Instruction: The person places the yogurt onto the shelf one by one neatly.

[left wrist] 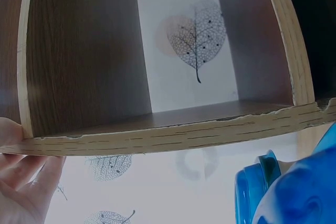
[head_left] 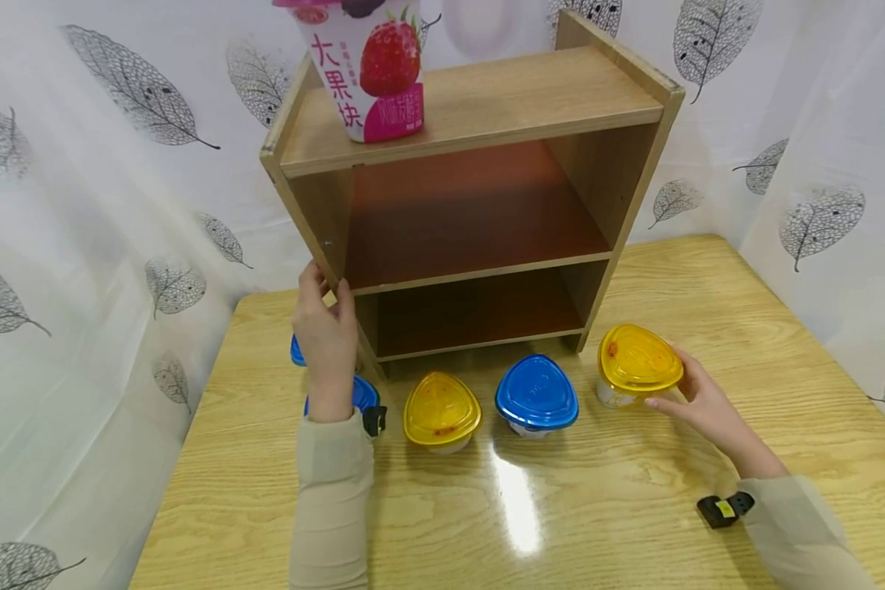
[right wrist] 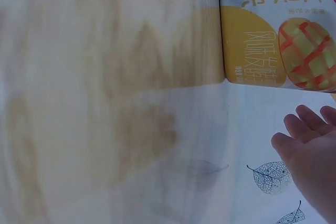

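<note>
A wooden shelf unit [head_left: 479,266] stands tilted in the head view. My left hand [head_left: 324,332] grips its left side panel, thumb at the front edge and fingers on the outer face. In the left wrist view the left hand [left wrist: 26,190] shows at the panel's edge. At the unit's right, my right hand [head_left: 701,406] is beside a yogurt cup with a yellow lid [head_left: 637,360], fingers loosely bent around its right side. The right wrist view shows a gap between the right hand [right wrist: 310,145] and the cup's printed side [right wrist: 273,40].
Another yellow-lidded cup [head_left: 442,410] and a blue-lidded cup [head_left: 537,393] stand before the shelf. More blue lids [head_left: 365,395] show partly behind my left arm. A strawberry yogurt cup [head_left: 372,74] stands on the top board. Leaf-print curtains [head_left: 103,205] surround the wooden table [head_left: 597,508].
</note>
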Demonstrator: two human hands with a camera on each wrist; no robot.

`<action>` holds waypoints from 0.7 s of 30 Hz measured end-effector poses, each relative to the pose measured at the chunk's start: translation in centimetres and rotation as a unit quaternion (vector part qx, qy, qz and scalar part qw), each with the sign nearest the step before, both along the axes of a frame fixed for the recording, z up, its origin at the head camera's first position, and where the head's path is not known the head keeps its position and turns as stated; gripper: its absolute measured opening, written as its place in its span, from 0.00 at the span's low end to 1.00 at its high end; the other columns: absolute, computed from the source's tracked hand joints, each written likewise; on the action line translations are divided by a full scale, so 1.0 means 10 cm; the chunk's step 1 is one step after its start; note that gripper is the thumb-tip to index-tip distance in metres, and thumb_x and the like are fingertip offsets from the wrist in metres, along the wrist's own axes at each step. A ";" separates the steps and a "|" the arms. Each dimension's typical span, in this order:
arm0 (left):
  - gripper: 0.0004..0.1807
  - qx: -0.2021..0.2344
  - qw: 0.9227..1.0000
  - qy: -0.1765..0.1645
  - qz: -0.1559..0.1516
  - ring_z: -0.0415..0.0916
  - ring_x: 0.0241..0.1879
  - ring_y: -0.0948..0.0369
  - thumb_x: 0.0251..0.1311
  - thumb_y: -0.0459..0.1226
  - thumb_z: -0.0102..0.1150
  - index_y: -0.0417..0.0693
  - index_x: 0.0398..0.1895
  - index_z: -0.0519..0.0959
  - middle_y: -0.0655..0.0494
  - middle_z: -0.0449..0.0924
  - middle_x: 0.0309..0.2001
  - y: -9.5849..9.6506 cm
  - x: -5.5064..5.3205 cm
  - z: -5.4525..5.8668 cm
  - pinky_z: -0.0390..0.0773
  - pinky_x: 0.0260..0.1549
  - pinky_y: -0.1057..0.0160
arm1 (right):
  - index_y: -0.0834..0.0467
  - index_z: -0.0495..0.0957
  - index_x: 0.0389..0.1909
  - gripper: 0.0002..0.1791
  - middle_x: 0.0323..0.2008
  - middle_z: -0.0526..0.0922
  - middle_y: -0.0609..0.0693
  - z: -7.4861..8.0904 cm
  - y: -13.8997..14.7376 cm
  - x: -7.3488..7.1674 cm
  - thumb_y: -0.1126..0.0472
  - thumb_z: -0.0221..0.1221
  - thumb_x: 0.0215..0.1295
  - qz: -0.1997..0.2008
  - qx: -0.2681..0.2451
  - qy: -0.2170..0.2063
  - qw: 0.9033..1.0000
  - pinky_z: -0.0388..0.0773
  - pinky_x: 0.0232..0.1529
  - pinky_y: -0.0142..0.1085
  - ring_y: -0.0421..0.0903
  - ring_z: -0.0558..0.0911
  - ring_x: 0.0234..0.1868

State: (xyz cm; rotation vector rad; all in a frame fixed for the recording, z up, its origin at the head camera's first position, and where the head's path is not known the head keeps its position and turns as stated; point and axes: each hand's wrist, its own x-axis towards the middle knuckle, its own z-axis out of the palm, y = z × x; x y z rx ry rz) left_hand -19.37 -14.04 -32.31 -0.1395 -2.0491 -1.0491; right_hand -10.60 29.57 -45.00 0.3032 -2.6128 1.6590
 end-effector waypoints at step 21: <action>0.15 0.002 1.000 0.001 -0.002 0.75 0.42 0.51 0.59 0.31 0.50 0.35 0.49 0.69 0.43 0.76 0.45 -0.01 0.00 -0.01 0.79 0.26 0.57 | 0.63 0.48 0.64 0.42 0.54 0.61 0.37 -0.06 0.02 -0.11 0.71 0.61 0.50 0.048 -0.025 -0.006 0.999 0.59 0.47 0.15 0.27 0.62 0.52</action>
